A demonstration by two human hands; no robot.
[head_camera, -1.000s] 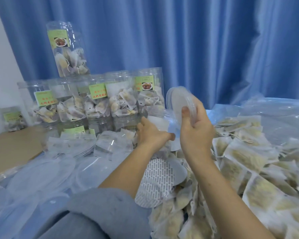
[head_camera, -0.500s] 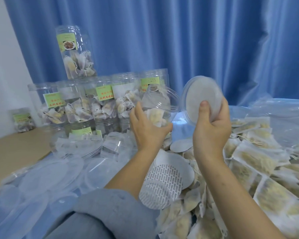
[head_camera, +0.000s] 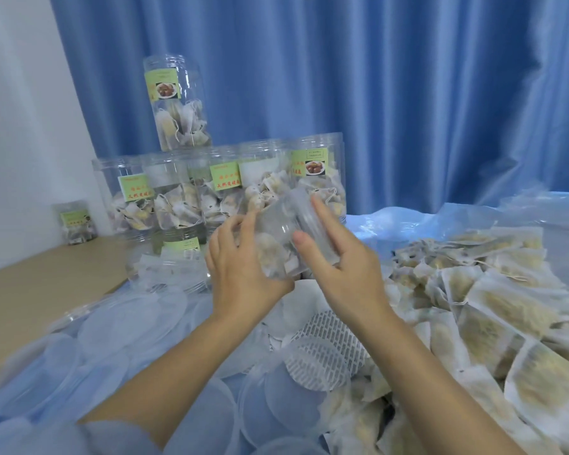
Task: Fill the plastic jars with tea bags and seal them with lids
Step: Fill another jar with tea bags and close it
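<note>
A clear plastic jar (head_camera: 276, 247) holding tea bags is tilted in the air at the centre, its mouth towards the right. My left hand (head_camera: 243, 277) grips its body from the left. A clear lid (head_camera: 319, 239) sits against the jar's mouth. My right hand (head_camera: 342, 270) holds that lid, thumb on the near side and fingers over the far side. To the right a big pile of loose tea bags (head_camera: 493, 310) lies on plastic sheeting.
Filled, labelled jars (head_camera: 217, 192) stand stacked behind my hands, with one jar (head_camera: 178, 103) on top and a small jar (head_camera: 76, 221) at the far left. Loose clear lids (head_camera: 128, 326) cover the lower left. A white perforated sheet (head_camera: 326, 349) lies under my wrists.
My right hand has brought the raised lid down and left onto the jar's mouth. My left hand has lifted and tilted the jar towards it.
</note>
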